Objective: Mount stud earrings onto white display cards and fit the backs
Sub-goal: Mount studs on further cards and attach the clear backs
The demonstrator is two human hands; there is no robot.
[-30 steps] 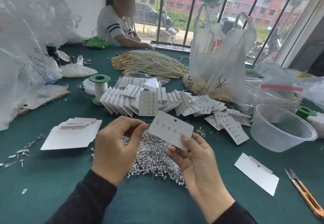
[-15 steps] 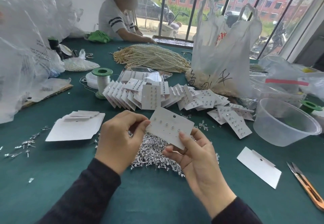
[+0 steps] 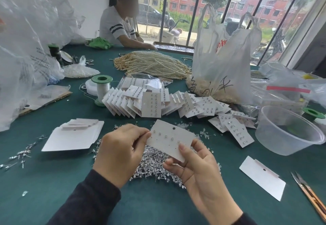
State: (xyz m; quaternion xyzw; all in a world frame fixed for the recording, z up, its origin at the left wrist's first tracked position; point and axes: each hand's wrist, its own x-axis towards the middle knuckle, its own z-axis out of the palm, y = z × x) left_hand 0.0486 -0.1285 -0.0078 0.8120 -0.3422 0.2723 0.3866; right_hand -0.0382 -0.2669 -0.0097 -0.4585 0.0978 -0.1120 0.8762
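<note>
Our right grip is clamped on the display card: the thumb lies across the card's lower right face and the fingers curl up behind it, so the card is held tilted above the worktop, its punched hole toward the top. Our left grip is closed, thumb and forefinger pinched together on the card's left edge. Whether a stud sits in that pinch is too small to tell. A short slanting row of mounted studs runs across the card's face, with bare holes below it.

Directly under both hands lies the heap of loose stud earrings, silver posts tangled together. Just beyond the card, a scatter of clear backs rests on the green cloth.

To the left lies a stack of blank cards, and further left a few stray studs. Behind the card, filled cards overlap in a long fanned row, beside a green spool. To the right sit a clear plastic tub, a single blank card and a pair of snips at the edge of the view.

Further back are a mound of pearl strands and a white plastic bag. Another person sits at the far side by the window.
</note>
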